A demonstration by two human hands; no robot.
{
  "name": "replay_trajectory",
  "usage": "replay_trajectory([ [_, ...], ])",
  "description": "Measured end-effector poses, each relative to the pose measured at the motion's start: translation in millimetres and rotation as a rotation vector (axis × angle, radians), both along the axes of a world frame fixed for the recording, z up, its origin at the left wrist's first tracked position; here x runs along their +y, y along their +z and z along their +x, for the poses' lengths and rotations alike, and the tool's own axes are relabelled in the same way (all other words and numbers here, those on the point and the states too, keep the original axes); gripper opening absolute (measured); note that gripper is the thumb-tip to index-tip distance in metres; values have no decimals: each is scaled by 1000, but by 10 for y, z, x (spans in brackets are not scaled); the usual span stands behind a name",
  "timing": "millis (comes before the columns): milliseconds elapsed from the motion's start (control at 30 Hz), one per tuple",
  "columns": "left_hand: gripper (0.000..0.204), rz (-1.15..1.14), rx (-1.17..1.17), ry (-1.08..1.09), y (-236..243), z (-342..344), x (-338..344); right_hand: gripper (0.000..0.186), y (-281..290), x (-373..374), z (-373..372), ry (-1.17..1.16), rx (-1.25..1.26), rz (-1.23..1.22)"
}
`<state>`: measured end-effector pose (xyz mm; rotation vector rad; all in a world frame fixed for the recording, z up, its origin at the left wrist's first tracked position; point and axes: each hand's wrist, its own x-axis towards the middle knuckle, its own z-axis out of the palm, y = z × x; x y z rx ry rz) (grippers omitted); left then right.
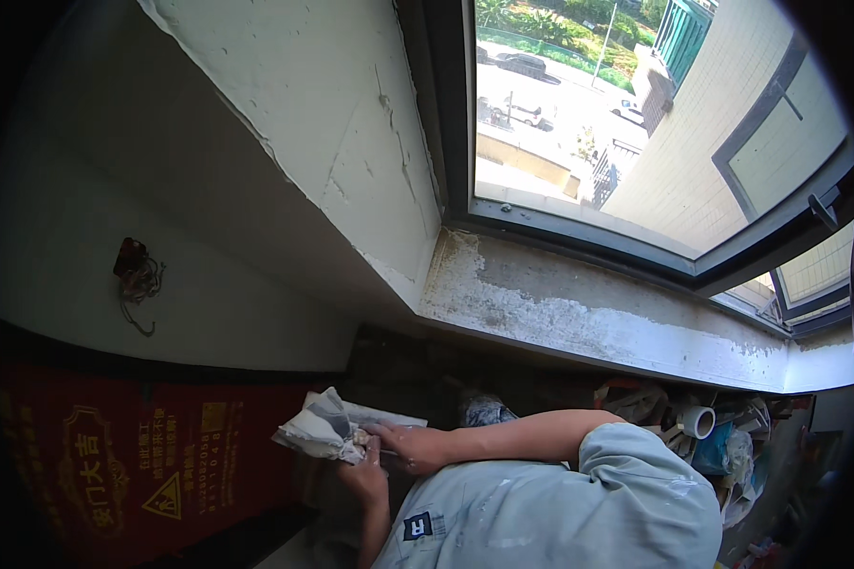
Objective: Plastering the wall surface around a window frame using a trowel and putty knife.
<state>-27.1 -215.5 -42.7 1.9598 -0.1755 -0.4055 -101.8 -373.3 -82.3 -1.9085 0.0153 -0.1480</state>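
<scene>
A crumpled white bag or sheet [315,427], with a grey patch inside its folds, is gathered between my two hands in the head view. My right hand [416,449] comes in from the right along a bare forearm, its fingers closed on the bunched end. Below it, my left hand [366,476] pinches the same gathered part from underneath. A flat pale edge sticks out behind my right hand; whether it belongs to the bag cannot be told. The fingertips are partly hidden by the folds. Pale smudges mark my fingers and my light green shirt [550,522].
Beyond my right arm runs a windowsill [579,318] with patchy, flaking white coating, under a dark-framed window [579,223]. A red printed covering [247,427] lies to the left. Wires [140,284] hang from the wall. A white roll [698,422] sits among piled clutter at right.
</scene>
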Motion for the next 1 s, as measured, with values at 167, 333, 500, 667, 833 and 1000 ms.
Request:
replay_trajectory([
  [167, 30, -50, 9, 361, -32, 29, 306, 39, -109, -1495, 84, -257, 28, -337],
  [333, 39, -19, 153, 569, 211, 11, 336, 48, -685, -3061, 309, -652, 356, -864],
  [500, 40, -49, 114, 732, 66, -159, 439, 40, -723, -3162, 515, -600, 346, -842],
  [667, 42, -62, 84, 798, 206, -368, 195, 33, -595, -3272, 547, -630, 248, -770],
  [833, 45, 36, 178, 881, 201, -401, 138, 31, -442, -3197, 568, -428, 311, -751],
  [1000, 47, 25, 151, 860, 161, -413, 205, 29, -602, -3171, 457, -216, 247, -819],
])
